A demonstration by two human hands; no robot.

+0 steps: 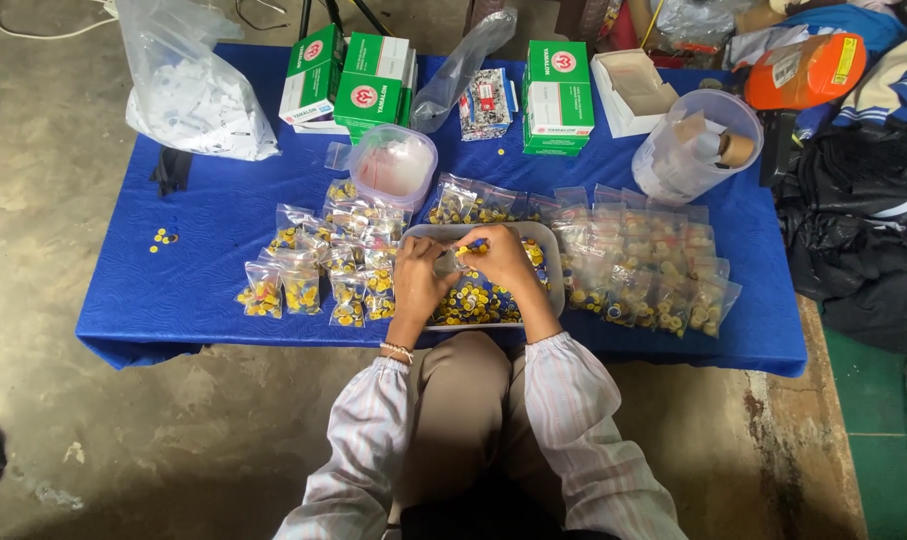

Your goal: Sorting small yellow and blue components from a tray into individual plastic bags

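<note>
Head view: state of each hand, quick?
Left hand: closed on a small clear bag.
Right hand: fingers curled at the bag's mouth; holding cannot be told.

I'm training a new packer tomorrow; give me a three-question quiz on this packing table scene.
1. True or false: both hands work over the grey tray of small coloured pieces.
2. Which side of the tray holds the larger spread of filled clear bags? A) person's left B) person's right
3. What colour is the cloth covering the table?

Key:
1. True: the left hand and right hand meet above it.
2. B: the right-side bags outnumber the left-side bags.
3. Blue.
</note>
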